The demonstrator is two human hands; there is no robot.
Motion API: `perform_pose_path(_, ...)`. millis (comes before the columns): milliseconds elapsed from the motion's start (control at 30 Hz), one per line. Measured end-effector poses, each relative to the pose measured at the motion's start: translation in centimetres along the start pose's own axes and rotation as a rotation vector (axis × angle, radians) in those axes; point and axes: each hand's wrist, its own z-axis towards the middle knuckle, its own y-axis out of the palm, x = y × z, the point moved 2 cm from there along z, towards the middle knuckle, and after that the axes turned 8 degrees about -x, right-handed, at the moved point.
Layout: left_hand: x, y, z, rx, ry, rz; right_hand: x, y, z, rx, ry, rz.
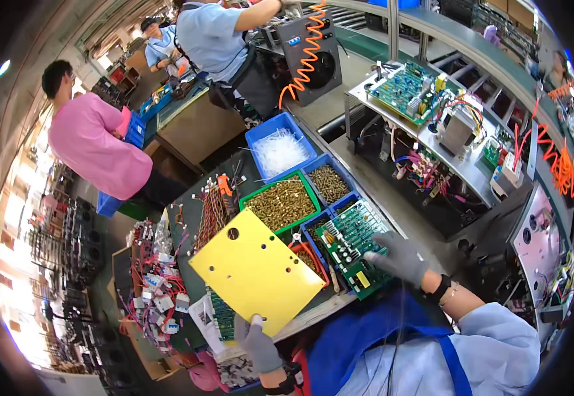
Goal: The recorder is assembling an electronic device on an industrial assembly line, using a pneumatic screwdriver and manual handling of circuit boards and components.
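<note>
A flat yellow panel (260, 270) with several round holes tilts over the front of the workbench. My left hand (258, 344), in a grey glove, pinches its lower edge between thumb and fingers. To the right, a green circuit board (355, 241) full of components lies across the small parts bins. My right hand (398, 257), also gloved, is at that board's right edge with fingers spread; whether the fingertips touch it I cannot tell. Part of another circuit board (222, 317) shows from under the yellow panel, beside some white paper (202, 323).
Behind the panel stand a green bin (280, 201) of brass-coloured fasteners and a blue bin (280, 148) of white plastic pieces. Bundled red wires (158, 290) lie left. A metal chassis (425, 125) carrying boards stands right. A person in pink (95, 142) and others work beyond.
</note>
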Motion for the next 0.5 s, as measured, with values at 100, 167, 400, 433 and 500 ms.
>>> perform_pose_path(100,-1.4,0.4,-0.7,-0.044,0.051,0.022,1.6,4.2,0.6,-0.185,0.051,-0.161)
perform_pose_path(167,-1.9,0.7,-1.3,-0.045,0.025,0.015,2.2,6.4,1.6,-0.275,0.084,-0.223)
perform_pose_path(400,-1.7,0.8,-2.7,-0.017,-0.002,0.028,2.1,8.6,4.8,-0.331,0.051,-0.405)
perform_pose_path(433,-1.8,0.8,-2.8,0.006,0.005,0.025,1.9,8.7,5.0,-0.31,0.042,-0.416)
perform_pose_path(500,-1.8,0.7,-3.0,0.016,0.097,0.044,1.4,8.8,5.5,-0.255,0.01,-0.424)
